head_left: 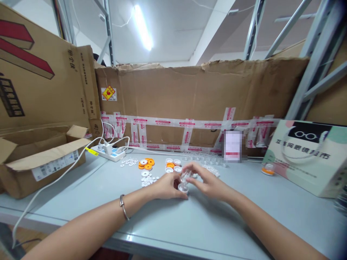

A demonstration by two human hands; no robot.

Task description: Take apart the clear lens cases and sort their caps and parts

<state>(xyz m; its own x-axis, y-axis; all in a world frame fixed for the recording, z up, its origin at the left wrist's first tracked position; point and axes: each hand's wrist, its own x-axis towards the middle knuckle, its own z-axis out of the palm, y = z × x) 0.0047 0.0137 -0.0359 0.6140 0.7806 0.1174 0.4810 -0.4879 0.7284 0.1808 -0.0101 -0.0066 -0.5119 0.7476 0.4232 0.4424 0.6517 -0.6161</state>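
Near the middle of the grey table (pixel 214 224), my left hand (pixel 169 186) curls its fingers and thumb round a small round white-rimmed clear container (pixel 183 187). Just above it, my right hand (pixel 207 180) pinches a clear plastic piece (pixel 186 176) between thumb and fingers. The clear piece is close over the container; whether they touch is hard to tell. Behind my hands are white rings (pixel 177 162) around an orange disc (pixel 170 165). Orange discs (pixel 148 167) lie to the left, with small white pieces (pixel 146 181) in front of them.
An open cardboard box (pixel 16 173) and a power strip (pixel 114 154) are at the left. Clear pieces (pixel 214 159) lie at the back by a blurred upright card (pixel 232 146). A paper bag (pixel 300 155) stands right, beside an orange-and-white container (pixel 268 169). Cardboard (pixel 173 90) walls the back.
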